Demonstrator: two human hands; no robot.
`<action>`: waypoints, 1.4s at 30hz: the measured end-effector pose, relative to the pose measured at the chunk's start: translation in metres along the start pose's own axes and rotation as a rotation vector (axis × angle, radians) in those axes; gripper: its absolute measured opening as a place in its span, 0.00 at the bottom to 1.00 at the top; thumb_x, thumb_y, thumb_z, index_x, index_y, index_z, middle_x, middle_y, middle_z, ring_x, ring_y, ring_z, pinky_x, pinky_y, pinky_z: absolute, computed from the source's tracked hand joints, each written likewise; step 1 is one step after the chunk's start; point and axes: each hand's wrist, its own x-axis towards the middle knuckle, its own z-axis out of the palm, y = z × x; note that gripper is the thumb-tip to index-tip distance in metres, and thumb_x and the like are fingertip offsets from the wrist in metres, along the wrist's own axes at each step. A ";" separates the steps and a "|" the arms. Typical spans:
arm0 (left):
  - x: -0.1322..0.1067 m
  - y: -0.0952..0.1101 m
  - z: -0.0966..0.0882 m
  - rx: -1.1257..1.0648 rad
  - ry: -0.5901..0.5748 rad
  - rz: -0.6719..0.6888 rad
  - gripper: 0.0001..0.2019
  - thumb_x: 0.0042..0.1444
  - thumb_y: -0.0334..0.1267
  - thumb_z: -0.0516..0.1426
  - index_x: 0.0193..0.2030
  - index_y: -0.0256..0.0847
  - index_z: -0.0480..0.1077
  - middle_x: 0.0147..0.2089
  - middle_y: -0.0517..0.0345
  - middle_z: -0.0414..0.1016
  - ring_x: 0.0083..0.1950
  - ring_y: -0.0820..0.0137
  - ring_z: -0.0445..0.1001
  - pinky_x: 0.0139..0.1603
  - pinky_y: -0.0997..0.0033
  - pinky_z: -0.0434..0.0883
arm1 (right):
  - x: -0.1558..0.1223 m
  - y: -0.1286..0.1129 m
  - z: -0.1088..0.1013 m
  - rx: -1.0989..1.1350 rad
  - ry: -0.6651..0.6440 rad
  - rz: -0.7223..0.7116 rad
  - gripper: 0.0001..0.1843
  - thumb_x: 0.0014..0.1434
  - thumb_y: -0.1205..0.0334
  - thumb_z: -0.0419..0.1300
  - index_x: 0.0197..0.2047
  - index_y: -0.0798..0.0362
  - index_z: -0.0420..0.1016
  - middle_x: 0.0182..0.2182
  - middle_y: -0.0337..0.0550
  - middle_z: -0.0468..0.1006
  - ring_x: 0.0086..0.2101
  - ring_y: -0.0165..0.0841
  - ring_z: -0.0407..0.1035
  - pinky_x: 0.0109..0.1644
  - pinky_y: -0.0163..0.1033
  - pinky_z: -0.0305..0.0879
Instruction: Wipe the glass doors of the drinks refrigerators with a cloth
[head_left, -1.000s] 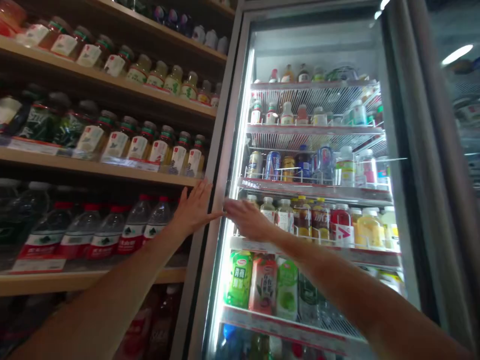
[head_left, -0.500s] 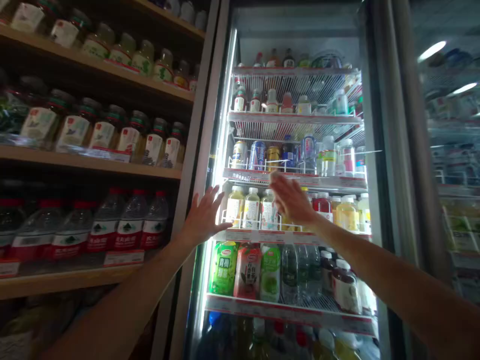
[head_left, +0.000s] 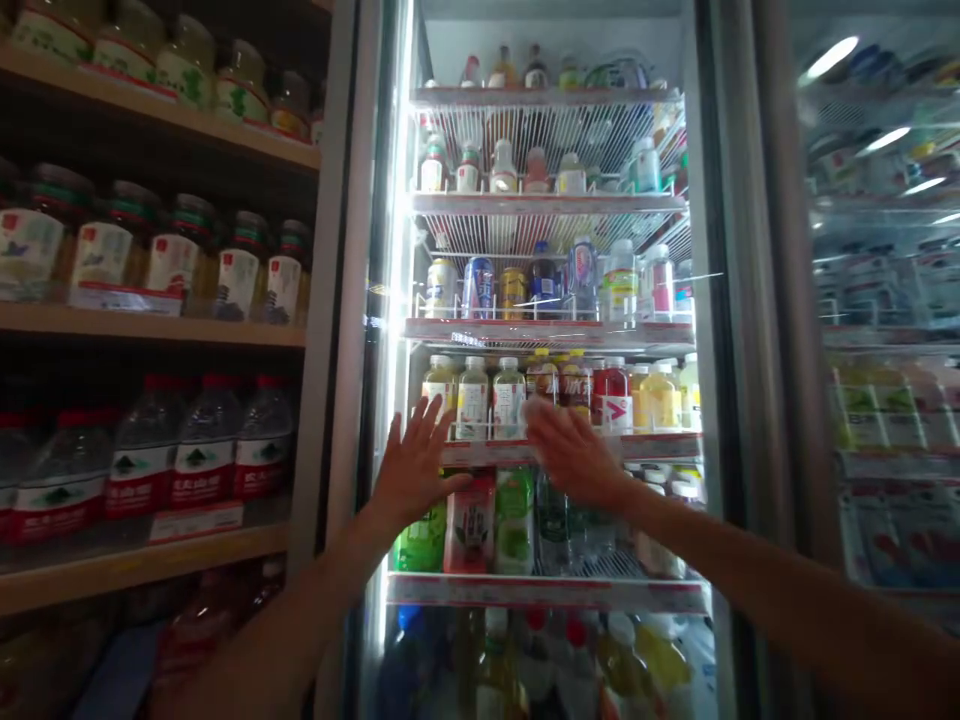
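Both hands are empty and spread wide. Your left hand (head_left: 416, 465) is palm-forward, fingers fanned and pointing up, at the left end of the cooler's (head_left: 341, 300) middle shelf (head_left: 660, 445). Its fingertips are level with the shelf's front edge and the palm covers the top of the green bottle (head_left: 424, 545) one shelf down. Your right hand (head_left: 574, 455) is motion-blurred, open, fingers angled up and left. It lies across the same front edge near its middle, just under the brown-label bottles (head_left: 543, 380). Both forearms run up from the lower corners, elbows low, wrists near straight. The nearest things are the white-capped bottles (head_left: 472, 398), upright in a row at the shelf's left end behind a low wire rail, between your hands and just above them. Can't tell whether door glass sits between your palms and the shelf, or whether either hand touches anything. Handling call on those bottles: thin plastic and full, so moderate weight and walls that give under a squeeze. They're chilled, so likely damp and slick. Best hold looks like the labelled body below the shoulder, thumb opposite fingers, not the cap. They're packed shoulder to shoulder, so little finger room at the sides, and the rail means up before out. The red bottle (head_left: 613, 398) sits further toward the right end.
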 end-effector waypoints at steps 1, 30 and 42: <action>-0.003 0.005 0.003 -0.008 0.019 0.010 0.41 0.50 0.61 0.53 0.65 0.37 0.51 0.68 0.43 0.48 0.69 0.55 0.46 0.66 0.48 0.43 | -0.006 -0.003 0.000 0.021 -0.037 -0.119 0.31 0.56 0.65 0.50 0.64 0.55 0.53 0.66 0.43 0.47 0.65 0.39 0.34 0.67 0.51 0.36; -0.078 0.100 0.038 -0.198 0.096 0.020 0.40 0.50 0.56 0.56 0.65 0.38 0.51 0.65 0.43 0.57 0.69 0.58 0.45 0.67 0.50 0.40 | -0.138 -0.067 0.004 0.009 0.062 0.348 0.36 0.57 0.70 0.48 0.67 0.56 0.41 0.65 0.48 0.50 0.64 0.44 0.40 0.64 0.55 0.45; -0.104 0.126 0.045 -0.218 0.109 0.062 0.32 0.54 0.46 0.55 0.64 0.41 0.52 0.63 0.46 0.61 0.69 0.63 0.44 0.68 0.53 0.41 | -0.229 -0.064 -0.008 -0.041 -0.083 0.407 0.38 0.56 0.72 0.48 0.68 0.52 0.38 0.66 0.45 0.46 0.64 0.43 0.40 0.62 0.54 0.53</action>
